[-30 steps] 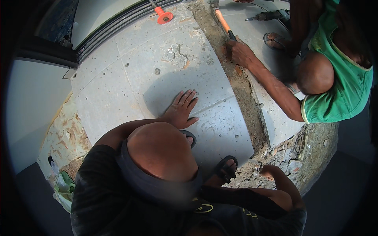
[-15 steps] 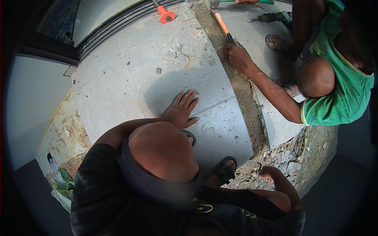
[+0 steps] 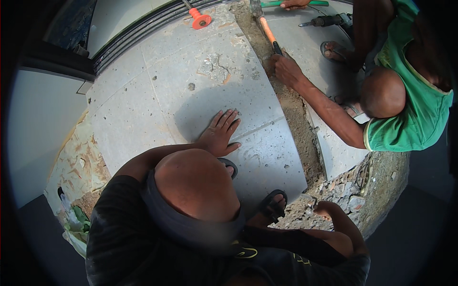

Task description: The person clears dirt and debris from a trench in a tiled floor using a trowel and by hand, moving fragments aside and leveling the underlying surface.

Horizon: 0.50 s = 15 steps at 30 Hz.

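My left hand (image 3: 222, 132) lies flat on a grey floor tile (image 3: 267, 152), fingers spread and holding nothing. Lower right, my right hand (image 3: 327, 209) is curled beside broken rubble (image 3: 350, 190); whatever its fingers hold, if anything, is too small to make out. My sandalled foot (image 3: 275, 204) rests at the tile's corner. Across a dug channel (image 3: 298, 119), a co-worker in a green shirt (image 3: 410, 121) grips a hammer (image 3: 269, 31) with an orange and black handle. The co-worker's other hand (image 3: 295, 4) is on a green rod-like tool (image 3: 317, 3).
An orange-guarded chisel (image 3: 200, 20) lies at the far edge beside the dark door track (image 3: 143, 28). A power tool (image 3: 327, 21) lies by the co-worker's foot. Loose chips (image 3: 214, 69) dot the tiles. Crumpled sheeting (image 3: 78, 167) lies at left.
The co-worker's hammer head has shifted slightly down and left, and the hand with the green tool has come a little further into view. My hands stay where they were.
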Motion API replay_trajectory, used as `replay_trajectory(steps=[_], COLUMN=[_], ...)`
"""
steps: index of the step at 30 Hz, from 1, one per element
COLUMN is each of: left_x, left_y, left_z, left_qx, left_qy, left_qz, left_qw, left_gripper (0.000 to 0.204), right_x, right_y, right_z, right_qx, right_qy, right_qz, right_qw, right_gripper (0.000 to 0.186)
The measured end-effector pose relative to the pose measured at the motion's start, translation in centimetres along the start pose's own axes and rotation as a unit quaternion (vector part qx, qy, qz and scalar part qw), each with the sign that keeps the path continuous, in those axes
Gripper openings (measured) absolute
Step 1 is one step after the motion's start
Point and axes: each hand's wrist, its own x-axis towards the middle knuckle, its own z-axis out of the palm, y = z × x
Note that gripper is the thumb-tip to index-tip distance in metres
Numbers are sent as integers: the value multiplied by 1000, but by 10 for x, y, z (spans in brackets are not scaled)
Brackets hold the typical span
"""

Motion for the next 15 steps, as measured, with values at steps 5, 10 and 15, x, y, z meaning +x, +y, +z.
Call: replay_trajectory(steps=[5, 10, 15], left_x=[0, 0, 0], left_y=[-1, -1, -2], left_z=[2, 1, 4], left_qx=[0, 0, 3], left_qy=[4, -3, 6], left_qz=[4, 3, 6], left_qw=[1000, 1000, 1000], left_gripper=[81, 81, 82], right_x=[10, 11, 4], right_y=[8, 4, 1], right_z=[5, 3, 1], right_qx=[19, 16, 20], right_qy=[7, -7, -2], right_qz=[25, 30, 17], right_qw=[999, 999, 1000], right_gripper=[38, 37, 37])
